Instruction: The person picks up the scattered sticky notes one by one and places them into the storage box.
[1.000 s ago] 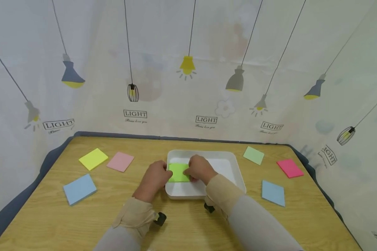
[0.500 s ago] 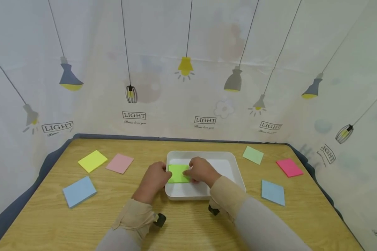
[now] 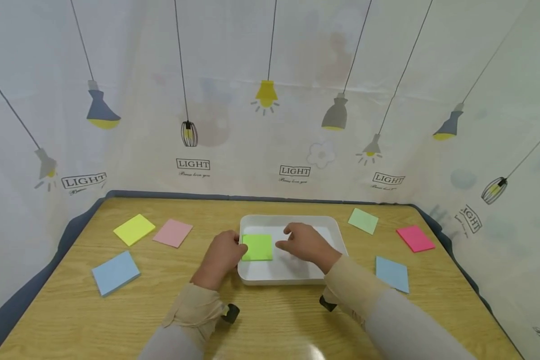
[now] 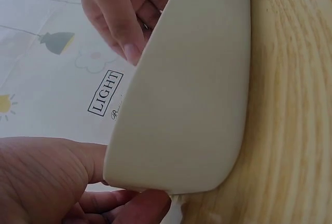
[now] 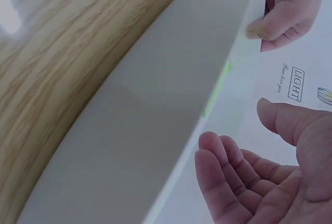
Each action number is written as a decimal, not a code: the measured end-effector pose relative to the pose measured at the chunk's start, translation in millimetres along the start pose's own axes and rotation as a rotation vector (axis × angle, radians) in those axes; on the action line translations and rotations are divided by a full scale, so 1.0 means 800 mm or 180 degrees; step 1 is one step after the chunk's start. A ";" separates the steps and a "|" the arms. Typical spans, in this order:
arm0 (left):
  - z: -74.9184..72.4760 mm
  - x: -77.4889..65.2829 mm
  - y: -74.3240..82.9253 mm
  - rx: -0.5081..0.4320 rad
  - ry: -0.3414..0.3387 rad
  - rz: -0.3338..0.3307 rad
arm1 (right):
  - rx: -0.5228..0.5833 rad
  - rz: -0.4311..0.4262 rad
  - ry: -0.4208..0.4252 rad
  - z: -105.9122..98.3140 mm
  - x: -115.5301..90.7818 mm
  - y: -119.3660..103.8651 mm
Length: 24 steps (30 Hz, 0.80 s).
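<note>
A white rectangular tray [image 3: 270, 272] stands on the wooden table. Inside its left end lies a bright green sticky-note pad [image 3: 258, 248]. My left hand [image 3: 221, 256] grips the tray's left rim, with the thumb over the edge and fingers on the outer wall. In the left wrist view, the tray's side wall [image 4: 181, 94] hides the pad. Over the middle of the tray is my right hand [image 3: 309, 245], thumb and fingers apart with nothing between them. The right wrist view shows these fingers [image 5: 212, 180] loosely bent beside the tray's edge, and a green sliver of the pad beyond.
Left of the tray lie yellow [image 3: 134, 230], pink [image 3: 173, 233] and blue [image 3: 116, 273] sticky-note pads. To its right are pale green [image 3: 363, 221], hot pink [image 3: 415, 240] and blue [image 3: 392, 274] ones. A curtain printed with lamps [image 3: 252, 145] hangs behind the table.
My right hand has let go of the green sticky-note pad and moved right, away from it. The pad stays in the tray's left end; my left hand keeps its grip on the rim.
</note>
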<state>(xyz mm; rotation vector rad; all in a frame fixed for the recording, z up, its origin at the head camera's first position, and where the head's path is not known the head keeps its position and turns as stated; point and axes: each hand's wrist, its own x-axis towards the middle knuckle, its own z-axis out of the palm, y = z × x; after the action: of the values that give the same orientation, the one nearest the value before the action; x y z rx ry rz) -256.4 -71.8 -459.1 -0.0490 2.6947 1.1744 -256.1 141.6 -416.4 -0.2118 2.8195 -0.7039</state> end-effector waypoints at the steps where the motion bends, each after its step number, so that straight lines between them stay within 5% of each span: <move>1: 0.000 0.000 0.000 -0.0006 -0.0002 -0.0004 | 0.0008 -0.0051 0.0032 -0.003 -0.003 0.004; 11: -0.003 -0.003 0.004 -0.0025 0.0000 -0.0010 | 0.0391 -0.0592 0.0416 -0.049 -0.040 0.054; 24: -0.002 -0.002 0.001 -0.0020 0.0019 0.0014 | 0.0238 -0.0351 0.0515 -0.092 -0.079 0.139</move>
<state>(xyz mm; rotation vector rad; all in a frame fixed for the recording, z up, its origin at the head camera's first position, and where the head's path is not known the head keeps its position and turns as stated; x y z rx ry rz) -254.9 -72.3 -456.9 -0.0478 2.6977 1.1857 -223.3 283.8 -395.0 -0.3125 2.9456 -0.8863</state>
